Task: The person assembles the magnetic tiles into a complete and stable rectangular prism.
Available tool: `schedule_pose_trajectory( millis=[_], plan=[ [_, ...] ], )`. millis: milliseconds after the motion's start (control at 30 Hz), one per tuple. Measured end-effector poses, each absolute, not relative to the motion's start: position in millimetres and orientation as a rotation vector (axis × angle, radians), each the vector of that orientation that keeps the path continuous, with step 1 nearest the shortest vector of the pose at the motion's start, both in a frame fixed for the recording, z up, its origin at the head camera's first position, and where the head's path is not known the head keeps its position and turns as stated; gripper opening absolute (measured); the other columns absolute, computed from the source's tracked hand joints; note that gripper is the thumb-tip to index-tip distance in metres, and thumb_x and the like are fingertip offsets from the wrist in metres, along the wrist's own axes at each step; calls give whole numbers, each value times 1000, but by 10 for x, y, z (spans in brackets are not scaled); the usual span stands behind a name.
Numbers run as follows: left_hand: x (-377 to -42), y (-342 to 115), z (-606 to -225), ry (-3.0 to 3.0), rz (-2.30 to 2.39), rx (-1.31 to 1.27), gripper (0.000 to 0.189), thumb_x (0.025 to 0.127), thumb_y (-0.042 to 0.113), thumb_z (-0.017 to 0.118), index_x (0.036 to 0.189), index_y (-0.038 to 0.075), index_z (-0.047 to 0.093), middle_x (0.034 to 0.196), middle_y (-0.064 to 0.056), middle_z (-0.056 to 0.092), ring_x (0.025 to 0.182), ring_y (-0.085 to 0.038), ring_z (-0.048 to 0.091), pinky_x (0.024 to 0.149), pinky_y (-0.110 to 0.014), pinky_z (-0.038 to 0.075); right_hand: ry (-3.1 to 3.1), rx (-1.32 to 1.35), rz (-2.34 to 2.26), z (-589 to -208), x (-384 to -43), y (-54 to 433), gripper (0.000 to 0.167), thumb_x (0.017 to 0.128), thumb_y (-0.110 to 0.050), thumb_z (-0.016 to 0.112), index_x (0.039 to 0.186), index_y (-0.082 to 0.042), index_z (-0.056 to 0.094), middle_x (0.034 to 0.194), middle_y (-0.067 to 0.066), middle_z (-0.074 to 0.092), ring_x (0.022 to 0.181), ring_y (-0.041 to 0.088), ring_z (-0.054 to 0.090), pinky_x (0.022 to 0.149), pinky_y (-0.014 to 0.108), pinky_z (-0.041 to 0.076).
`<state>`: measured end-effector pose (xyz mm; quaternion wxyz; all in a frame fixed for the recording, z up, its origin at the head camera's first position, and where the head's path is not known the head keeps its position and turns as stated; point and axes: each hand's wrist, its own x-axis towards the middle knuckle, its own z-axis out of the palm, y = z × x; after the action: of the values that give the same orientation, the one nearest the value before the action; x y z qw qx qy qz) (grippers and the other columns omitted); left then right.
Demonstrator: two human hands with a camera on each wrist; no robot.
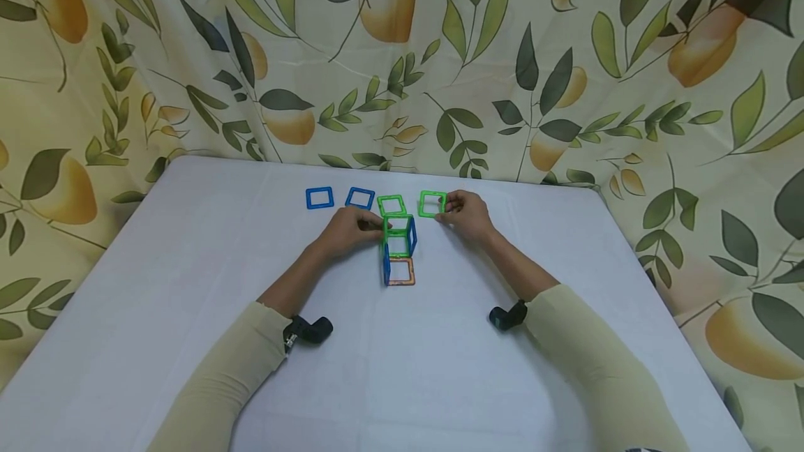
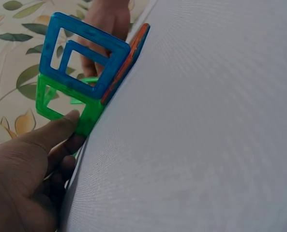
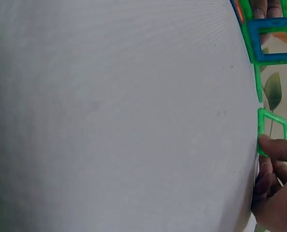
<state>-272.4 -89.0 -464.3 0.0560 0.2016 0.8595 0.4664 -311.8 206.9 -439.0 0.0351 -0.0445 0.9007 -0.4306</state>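
Observation:
A small structure of magnetic square tiles stands near the table's far edge, with green tiles (image 1: 398,255), upright blue tiles (image 1: 412,234) on two sides and an orange tile (image 1: 403,283) flat at its near end. My left hand (image 1: 347,230) pinches a green tile (image 2: 88,117) on the structure's left side, thumb on its face; some fingers are hidden behind it. To the right, apart from the structure, my right hand (image 1: 467,216) holds a loose green square tile (image 1: 422,205) by its edge between thumb and fingers.
Another green tile (image 1: 392,197) lies just behind the structure. Two blue square tiles (image 1: 308,199) lie to the left, beyond the left hand. A white cloth covers the table (image 1: 402,368); a leaf-and-fruit patterned curtain (image 1: 402,89) hangs right behind its far edge.

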Motion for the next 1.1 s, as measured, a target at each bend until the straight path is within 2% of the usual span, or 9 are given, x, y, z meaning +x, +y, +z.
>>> schedule_pose_trajectory(
  millis=[167, 333, 567, 833, 1100],
  plan=[
    [-2724, -886, -4649, 2603, 1421, 607, 22, 95, 17, 81, 117, 14, 82, 102, -1, 72, 90, -21, 58, 79, -34, 48, 2779, -161, -1300, -4376, -3079, 2095, 29, 94, 0, 75, 121, 8, 69, 105, 16, 67, 93, 24, 57, 77, 26, 46],
    [-2717, -881, -4639, 2608, 1410, 609, 23, 95, 18, 81, 117, 13, 82, 102, -2, 72, 90, -21, 59, 79, -34, 48, 2788, -173, -1305, -4356, -3040, 2113, 26, 99, 0, 68, 124, 7, 71, 110, 19, 69, 99, 27, 60, 80, 27, 47],
    [-2702, -878, -4627, 2612, 1417, 618, 24, 94, 19, 81, 117, 11, 81, 102, -2, 72, 91, -21, 59, 81, -34, 49, 2801, -232, -1334, -4376, -3001, 2154, 23, 103, -3, 65, 123, 6, 72, 117, 20, 72, 102, 27, 61, 83, 28, 46],
    [-2685, -878, -4609, 2623, 1408, 616, 24, 95, 18, 81, 117, 10, 81, 103, -3, 72, 92, -21, 60, 82, -35, 50, 2774, -279, -1398, -4391, -2917, 2204, 20, 103, -2, 65, 120, 6, 72, 116, 20, 73, 95, 22, 61, 74, 21, 46],
    [-2681, -883, -4591, 2624, 1401, 624, 24, 95, 18, 80, 118, 10, 81, 104, -3, 72, 93, -21, 60, 83, -35, 49, 2754, -269, -1421, -4366, -2820, 2207, 18, 102, -1, 67, 117, 7, 71, 115, 21, 72, 91, 20, 59, 69, 19, 46]
  ],
)
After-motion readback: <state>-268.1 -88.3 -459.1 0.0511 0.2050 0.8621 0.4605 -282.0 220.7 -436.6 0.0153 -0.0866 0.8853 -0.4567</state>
